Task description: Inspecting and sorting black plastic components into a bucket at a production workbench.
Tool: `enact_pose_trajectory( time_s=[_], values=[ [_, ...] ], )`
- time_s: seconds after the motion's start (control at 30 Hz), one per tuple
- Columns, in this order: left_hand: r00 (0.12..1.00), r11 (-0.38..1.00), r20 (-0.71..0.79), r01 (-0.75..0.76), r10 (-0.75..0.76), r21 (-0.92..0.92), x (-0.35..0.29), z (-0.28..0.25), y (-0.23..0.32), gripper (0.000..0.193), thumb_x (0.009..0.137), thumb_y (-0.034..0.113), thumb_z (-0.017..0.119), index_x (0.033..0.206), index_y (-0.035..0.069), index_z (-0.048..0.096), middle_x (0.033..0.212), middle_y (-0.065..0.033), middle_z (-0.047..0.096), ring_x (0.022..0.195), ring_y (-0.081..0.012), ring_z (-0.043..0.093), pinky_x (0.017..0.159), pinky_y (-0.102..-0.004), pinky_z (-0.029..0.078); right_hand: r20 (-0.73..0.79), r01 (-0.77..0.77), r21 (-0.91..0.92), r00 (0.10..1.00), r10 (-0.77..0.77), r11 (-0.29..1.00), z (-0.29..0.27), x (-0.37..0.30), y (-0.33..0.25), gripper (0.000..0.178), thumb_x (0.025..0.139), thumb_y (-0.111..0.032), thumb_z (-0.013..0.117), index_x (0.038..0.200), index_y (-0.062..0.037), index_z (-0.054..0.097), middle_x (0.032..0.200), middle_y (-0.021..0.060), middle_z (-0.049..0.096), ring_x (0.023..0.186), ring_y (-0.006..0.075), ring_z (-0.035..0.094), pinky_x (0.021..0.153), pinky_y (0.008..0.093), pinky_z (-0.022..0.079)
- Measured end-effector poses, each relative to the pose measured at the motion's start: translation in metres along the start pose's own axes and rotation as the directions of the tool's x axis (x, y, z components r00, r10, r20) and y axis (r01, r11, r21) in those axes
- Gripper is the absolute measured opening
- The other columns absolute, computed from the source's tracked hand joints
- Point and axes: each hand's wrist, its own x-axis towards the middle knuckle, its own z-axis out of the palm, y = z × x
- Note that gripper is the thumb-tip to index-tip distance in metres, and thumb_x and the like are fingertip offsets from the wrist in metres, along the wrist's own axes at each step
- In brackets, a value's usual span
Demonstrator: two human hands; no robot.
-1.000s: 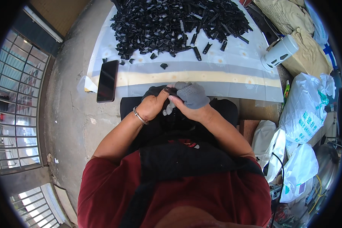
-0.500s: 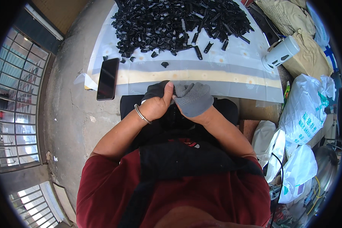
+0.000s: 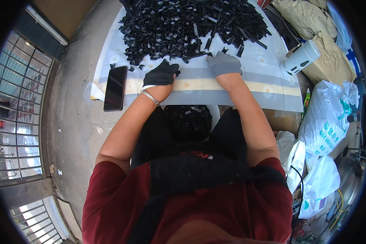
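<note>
My left hand (image 3: 159,77), in a black fingerless glove and with a bangle at the wrist, rests on the table's near part. Its fingers are curled at a small curved black plastic piece (image 3: 177,73) by the thumb. Further right, my right hand (image 3: 225,66), in a grey dotted glove, is closed at the edge of the heap. The end of a long black plastic piece (image 3: 224,50) shows past its fingertips; the rest is hidden under the hand. Beyond both hands spreads a heap of black plastic pieces (image 3: 171,32), short curved ones at left, longer ones at right.
Between my knees stands a pale bucket (image 3: 216,118) holding black pieces. A phone (image 3: 115,88) lies on the left of the flowered tablecloth (image 3: 268,83). At the right edge are a white cup (image 3: 301,58), sacks (image 3: 331,57) and plastic bags (image 3: 323,118).
My hands were together over my lap at the table's near edge. Both have moved forward and apart, the left to the small curved piece, the right to the longer pieces. The bucket now shows.
</note>
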Motion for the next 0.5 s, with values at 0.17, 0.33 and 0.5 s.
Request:
enact_pose_trajectory(
  time_s=[0.17,0.33,0.5],
  values=[
    [0.993,1.000,0.117,-0.010,0.010,0.003,0.003,-0.001,0.002,0.027,0.077,0.020,0.055,0.102,0.008,0.056,0.092,-0.0130,0.056,0.083,-0.0295,0.057,0.069,-0.0379,0.046,-0.101,0.082,-0.012,0.991,-0.083,0.997,0.002,0.001,-0.001,0.022,0.075,-0.011,0.048,0.094,-0.0116,0.060,0.094,0.0145,0.058,0.085,0.0293,0.057,0.072,0.0389,0.045],
    [0.992,0.999,0.116,0.040,-0.039,-0.008,-0.004,-0.002,0.003,0.032,0.076,0.024,0.057,0.102,0.006,0.056,0.097,-0.0136,0.057,0.086,-0.0292,0.056,0.071,-0.0372,0.046,-0.188,0.069,0.227,0.982,-0.026,0.971,-0.008,-0.024,-0.024,0.018,0.079,-0.019,0.052,0.089,-0.0065,0.061,0.087,0.0145,0.059,0.084,0.0301,0.056,0.073,0.0401,0.044],
    [0.999,1.000,0.054,0.001,-0.001,-0.009,-0.006,-0.003,0.002,0.032,0.077,0.024,0.055,0.104,0.005,0.055,0.099,-0.0145,0.057,0.088,-0.0296,0.057,0.074,-0.0371,0.046,-0.161,0.017,0.481,0.985,0.069,0.876,0.004,-0.030,-0.041,0.025,0.082,-0.024,0.052,0.098,-0.0063,0.059,0.087,0.0153,0.059,0.084,0.0318,0.055,0.077,0.0412,0.044]
  ],
)
